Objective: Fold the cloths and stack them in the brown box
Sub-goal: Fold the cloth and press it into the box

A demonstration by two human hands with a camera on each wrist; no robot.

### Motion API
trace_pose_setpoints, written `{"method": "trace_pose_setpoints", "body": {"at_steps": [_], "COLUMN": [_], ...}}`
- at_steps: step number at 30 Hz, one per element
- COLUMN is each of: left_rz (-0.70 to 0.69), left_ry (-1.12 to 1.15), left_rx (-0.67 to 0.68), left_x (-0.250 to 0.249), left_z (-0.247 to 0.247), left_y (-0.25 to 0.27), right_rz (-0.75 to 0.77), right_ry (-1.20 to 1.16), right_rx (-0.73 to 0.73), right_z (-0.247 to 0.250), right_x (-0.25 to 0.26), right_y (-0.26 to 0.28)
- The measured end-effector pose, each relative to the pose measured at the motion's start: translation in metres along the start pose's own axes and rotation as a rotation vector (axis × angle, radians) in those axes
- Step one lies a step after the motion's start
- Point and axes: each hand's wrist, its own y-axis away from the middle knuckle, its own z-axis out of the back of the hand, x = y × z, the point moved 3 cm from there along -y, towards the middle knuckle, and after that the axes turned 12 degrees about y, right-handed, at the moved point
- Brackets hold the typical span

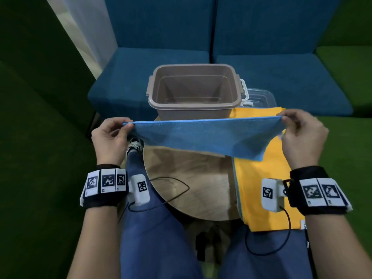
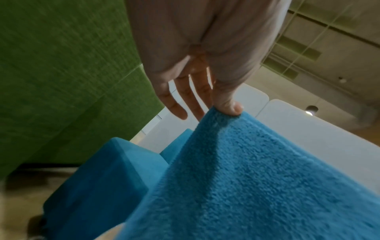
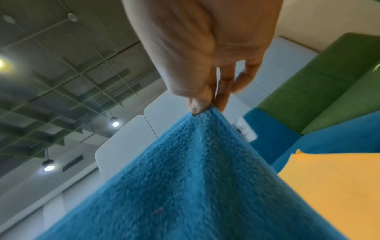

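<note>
Both hands, L [image 1: 112, 137] & R [image 1: 302, 135], pinch blue cloth [image 1: 201, 135] corners, taut.

Both forearms are bare, with no sleeves in the head view. The left hand [image 1: 111, 137] and right hand [image 1: 304, 135] wear no gloves or rings. Each wrist carries a black fabric band [image 1: 104, 198] faced with a row of white tiles printed with black square codes [image 1: 320, 191]. On the inner side of each band sits a white box-shaped camera unit [image 1: 140, 189] bearing one more code tag; the right one [image 1: 271, 194] hangs from what looks like a black clip. A thin black cable [image 1: 267, 251] loops from each unit. The legs wear blue trousers [image 1: 153, 234], and one patterned black-and-white shoe [image 1: 135, 142] shows.
</note>
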Motion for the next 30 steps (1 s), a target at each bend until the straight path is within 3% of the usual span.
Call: {"method": "trace_pose_setpoints", "body": {"at_steps": [6, 9, 16, 19, 24, 30], "left_rz": [0.011, 0.043, -0.031, 0.082, 0.340, 0.404], "left_ry": [-0.055, 0.007, 0.039, -0.031, -0.254, -0.425], "left_rx": [-0.044, -0.029, 0.075, 0.285, 0.557, 0.649], "left_x": [0.006, 0.011, -0.005, 0.022, 0.090, 0.119], "left_z": [-0.003, -0.007, -0.011, -0.004, 0.015, 0.033], "left_y": [-0.010, -0.018, -0.031, -0.009, 0.049, 0.070], "right_rz": [-0.120, -0.045, 0.048, 0.075, 0.108, 0.083], "right_ry": [-0.159, -0.199, -0.257, -0.066, 0.217, 0.357], "right_rx": [0.010, 0.008, -0.020, 0.157, 0.613, 0.694], "right_z": [-0.014, -0.020, -0.015, -0.012, -0.027, -0.030], "right_x": [0.012, 0.023, 0.013, -0.013, -0.058, -0.063], "right_y": [-0.002, -0.001, -0.017, 0.001, 0.068, 0.089]}}
